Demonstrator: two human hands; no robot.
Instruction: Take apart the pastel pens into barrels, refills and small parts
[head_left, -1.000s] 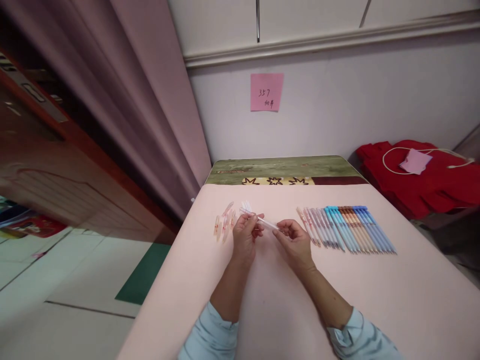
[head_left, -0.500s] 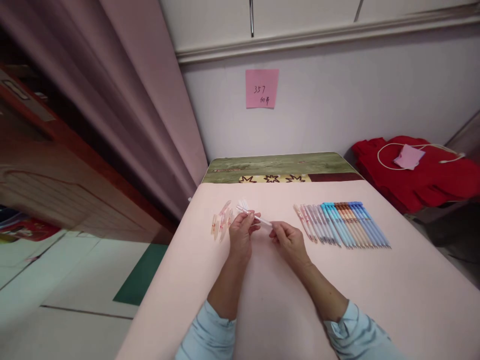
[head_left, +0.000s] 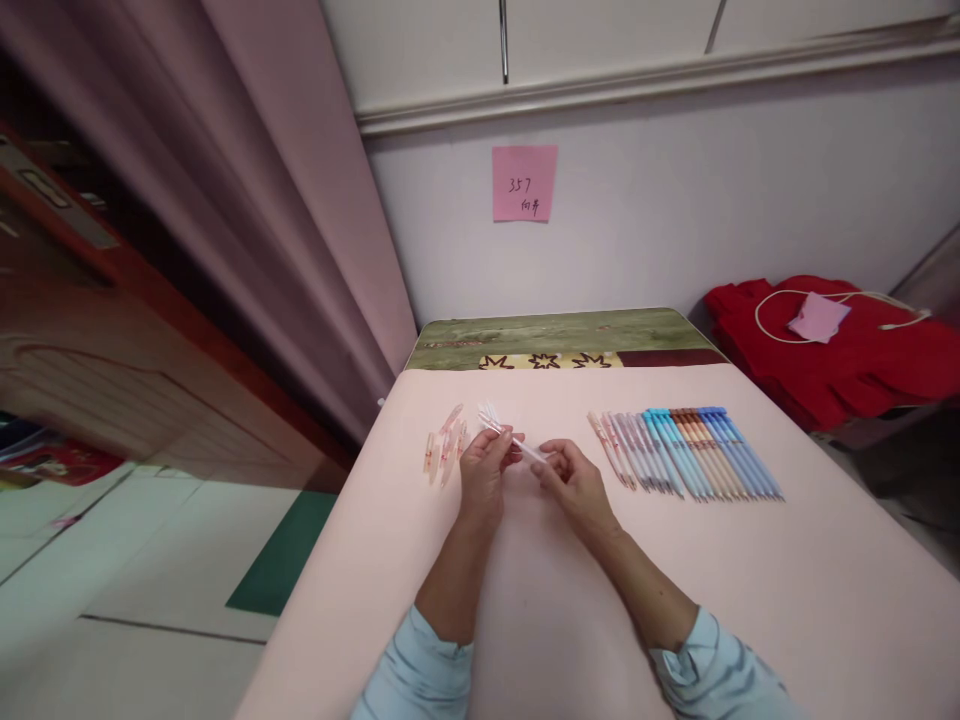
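Note:
Between my two hands is a slim whitish pen (head_left: 529, 452), tilted with its left end higher in view. My left hand (head_left: 482, 475) pinches it near the left end. Thumb and fingers of my right hand (head_left: 576, 482) close round its right end. Just beyond my left fingers lie several thin white sticks (head_left: 487, 411), partly hidden by that hand. To the left of it, several short pale pink and beige pen parts (head_left: 445, 446) are loosely scattered. Right of my right hand runs a neat row of pens (head_left: 686, 455), from pink and grey through light blue and brown to blue.
A pale pink cover (head_left: 570, 630) spreads over the table, with a green patterned strip (head_left: 555, 330) at its far end. A pink note (head_left: 524, 184) sticks to the wall. Red cloth (head_left: 862, 370) with a white cable is at right; a curtain (head_left: 300, 180) hangs left.
My right fingers have shifted their hold on the pen's right end, with the thumb now lower along it. The pen has stayed nearly in place; the view has tilted slightly.

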